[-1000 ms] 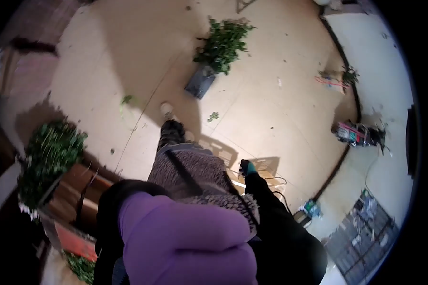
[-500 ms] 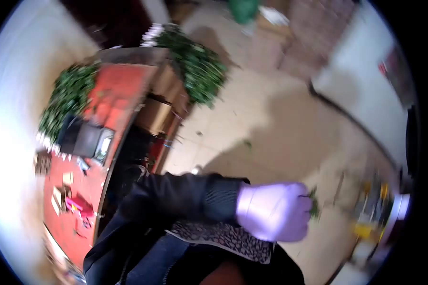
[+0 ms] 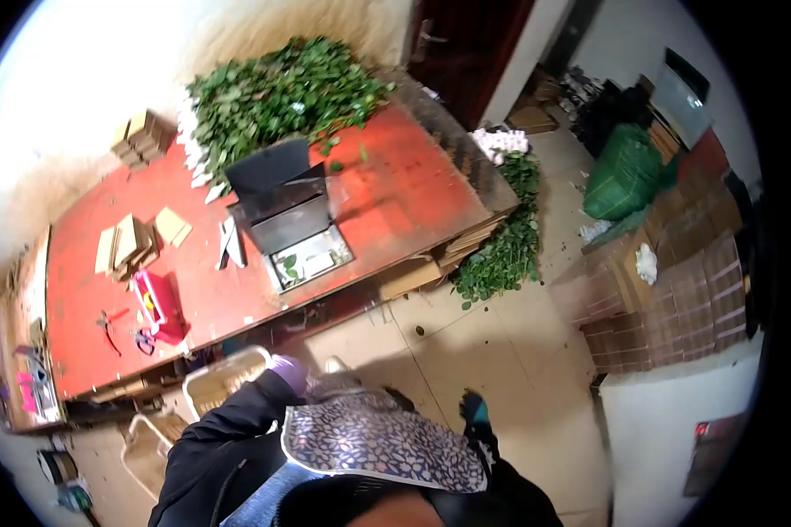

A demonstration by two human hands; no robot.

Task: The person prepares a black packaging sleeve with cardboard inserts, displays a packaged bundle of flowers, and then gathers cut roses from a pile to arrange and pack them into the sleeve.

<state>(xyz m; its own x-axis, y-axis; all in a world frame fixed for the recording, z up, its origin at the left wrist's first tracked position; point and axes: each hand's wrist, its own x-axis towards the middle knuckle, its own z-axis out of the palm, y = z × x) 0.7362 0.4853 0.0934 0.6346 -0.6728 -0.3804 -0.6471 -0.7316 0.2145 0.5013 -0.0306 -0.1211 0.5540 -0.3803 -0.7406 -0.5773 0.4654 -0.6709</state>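
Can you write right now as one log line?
left hand: purple glove, grip unclear | right hand: teal-and-black, grip unclear | red-topped table: leafy stems, pink container, scissors

Worktop (image 3: 404,180), red, worn. Placed on it: box (image 3: 294,227), dark, lid raised; container (image 3: 158,303), pink; scissors (image 3: 144,341), just beside the container; hand tool (image 3: 107,329), partly red; cardboard pieces (image 3: 126,246), piled. Beyond: door (image 3: 466,66), dark red, metal handle. Right side: sack (image 3: 622,176), green; cartons (image 3: 668,307), brown, stacked.

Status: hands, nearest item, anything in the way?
Left hand by pale basket, grip unclear. Right hand over floor, grip unclear. Black sleeve hides part of basket; red table beyond.
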